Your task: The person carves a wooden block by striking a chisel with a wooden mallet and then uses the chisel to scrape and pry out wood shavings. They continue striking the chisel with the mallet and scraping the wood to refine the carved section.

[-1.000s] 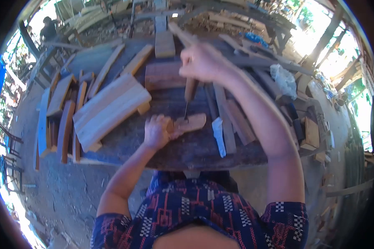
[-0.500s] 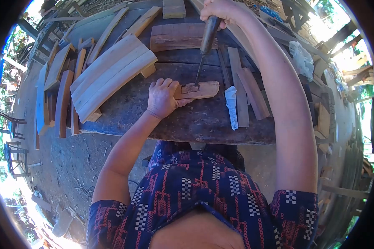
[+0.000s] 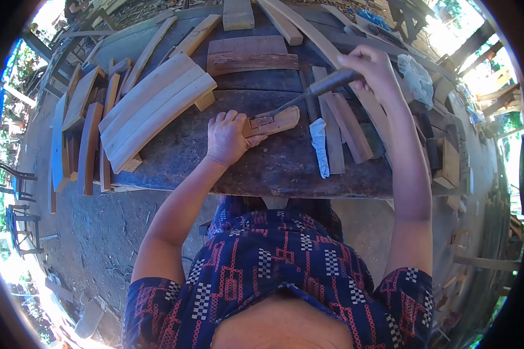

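Observation:
A small rounded piece of wood point(image 3: 280, 121) lies on the dark workbench point(image 3: 273, 168). My left hand point(image 3: 230, 138) presses down on its left end, fingers curled over it. My right hand point(image 3: 374, 67) grips the wooden handle of a chisel point(image 3: 320, 89), which slants down to the left. The chisel's metal tip rests on the top of the small wood piece, close to my left fingers.
Curved planks point(image 3: 154, 107) are stacked at the left of the bench, with more boards point(image 3: 247, 55) at the back. A white cloth point(image 3: 319, 145) lies right of the wood piece, beside narrow slats point(image 3: 346, 125). A plastic bag point(image 3: 419, 78) sits far right. Dirt floor lies below.
My right hand has swung from high above the piece out to the right and lower, tilting the chisel from nearly upright to a low slant. My left hand stays on the wood.

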The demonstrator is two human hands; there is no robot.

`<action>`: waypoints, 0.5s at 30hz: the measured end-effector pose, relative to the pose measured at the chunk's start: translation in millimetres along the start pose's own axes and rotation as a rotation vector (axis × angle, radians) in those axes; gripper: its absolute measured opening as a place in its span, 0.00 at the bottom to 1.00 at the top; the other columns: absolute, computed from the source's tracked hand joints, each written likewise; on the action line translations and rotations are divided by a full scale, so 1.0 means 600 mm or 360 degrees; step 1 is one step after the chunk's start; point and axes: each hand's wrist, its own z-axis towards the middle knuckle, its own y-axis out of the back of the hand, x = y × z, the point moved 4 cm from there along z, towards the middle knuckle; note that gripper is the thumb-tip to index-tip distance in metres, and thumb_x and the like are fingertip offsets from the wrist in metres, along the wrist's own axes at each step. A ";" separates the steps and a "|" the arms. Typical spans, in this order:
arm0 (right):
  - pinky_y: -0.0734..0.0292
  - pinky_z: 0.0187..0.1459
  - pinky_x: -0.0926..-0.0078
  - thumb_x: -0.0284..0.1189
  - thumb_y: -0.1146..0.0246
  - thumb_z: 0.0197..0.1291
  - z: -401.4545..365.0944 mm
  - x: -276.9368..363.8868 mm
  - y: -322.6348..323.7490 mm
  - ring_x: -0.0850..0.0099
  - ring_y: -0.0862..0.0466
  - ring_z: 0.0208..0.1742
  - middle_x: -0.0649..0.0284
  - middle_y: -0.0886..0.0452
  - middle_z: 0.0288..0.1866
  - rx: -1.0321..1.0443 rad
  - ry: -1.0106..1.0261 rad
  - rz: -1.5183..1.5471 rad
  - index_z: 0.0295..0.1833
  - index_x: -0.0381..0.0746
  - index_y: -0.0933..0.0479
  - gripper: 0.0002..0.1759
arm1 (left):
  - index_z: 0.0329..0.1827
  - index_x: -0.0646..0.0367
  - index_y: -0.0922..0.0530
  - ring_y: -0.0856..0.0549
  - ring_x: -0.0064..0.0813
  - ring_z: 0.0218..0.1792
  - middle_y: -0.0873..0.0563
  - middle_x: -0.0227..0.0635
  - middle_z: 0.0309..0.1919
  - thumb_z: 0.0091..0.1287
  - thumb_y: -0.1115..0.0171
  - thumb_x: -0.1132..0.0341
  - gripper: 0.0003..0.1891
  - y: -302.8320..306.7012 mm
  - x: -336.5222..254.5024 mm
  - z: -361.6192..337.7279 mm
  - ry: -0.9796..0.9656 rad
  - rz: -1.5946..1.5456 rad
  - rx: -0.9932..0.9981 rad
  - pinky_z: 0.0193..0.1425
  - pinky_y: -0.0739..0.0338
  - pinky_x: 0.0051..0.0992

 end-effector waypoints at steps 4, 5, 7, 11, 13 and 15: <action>0.31 0.22 0.83 0.30 0.29 0.52 -0.086 0.025 -0.003 0.82 0.24 0.20 0.66 0.21 0.25 -0.0013 0.0197 0.0052 0.30 0.35 0.22 0.10 | 0.39 0.56 0.20 0.22 0.39 0.43 0.22 0.34 0.35 0.48 0.29 0.42 0.27 0.002 -0.016 -0.003 0.0118 0.0054 -0.0076 0.47 0.29 0.39; 0.31 0.22 0.83 0.30 0.29 0.52 -0.102 0.024 -0.005 0.82 0.24 0.20 0.66 0.21 0.25 -0.0007 0.0207 0.0043 0.30 0.35 0.22 0.10 | 0.38 0.56 0.20 0.22 0.39 0.43 0.22 0.34 0.35 0.48 0.29 0.42 0.26 0.001 -0.018 -0.003 0.0164 0.0063 -0.0075 0.47 0.29 0.39; 0.27 0.35 0.80 0.26 0.30 0.51 -0.129 0.037 -0.012 0.79 0.21 0.31 0.66 0.19 0.30 -0.0047 0.0617 -0.0093 0.32 0.34 0.22 0.08 | 0.38 0.56 0.20 0.22 0.40 0.44 0.22 0.34 0.36 0.49 0.29 0.42 0.26 0.000 -0.023 -0.004 0.0204 0.0045 -0.0097 0.48 0.30 0.40; 0.27 0.42 0.78 0.21 0.32 0.50 -0.160 0.060 -0.022 0.75 0.20 0.36 0.64 0.19 0.35 0.0043 0.0857 -0.0147 0.34 0.35 0.21 0.06 | 0.39 0.56 0.20 0.22 0.41 0.46 0.22 0.35 0.37 0.49 0.30 0.43 0.26 0.000 -0.024 -0.009 0.0306 0.0013 -0.0073 0.49 0.31 0.41; 0.26 0.42 0.77 0.20 0.32 0.49 -0.175 0.070 -0.027 0.72 0.19 0.37 0.62 0.19 0.36 0.0076 0.0948 -0.0188 0.34 0.35 0.21 0.06 | 0.39 0.56 0.20 0.22 0.40 0.47 0.22 0.35 0.38 0.49 0.30 0.43 0.26 0.001 -0.024 -0.009 0.0352 -0.0006 -0.0053 0.49 0.31 0.41; 0.25 0.42 0.76 0.19 0.32 0.48 -0.191 0.078 -0.029 0.71 0.18 0.39 0.60 0.19 0.36 0.0010 0.0961 -0.0216 0.34 0.34 0.21 0.06 | 0.39 0.55 0.20 0.22 0.40 0.47 0.22 0.35 0.38 0.49 0.30 0.43 0.26 0.001 -0.023 -0.008 0.0393 -0.0031 -0.0028 0.49 0.31 0.42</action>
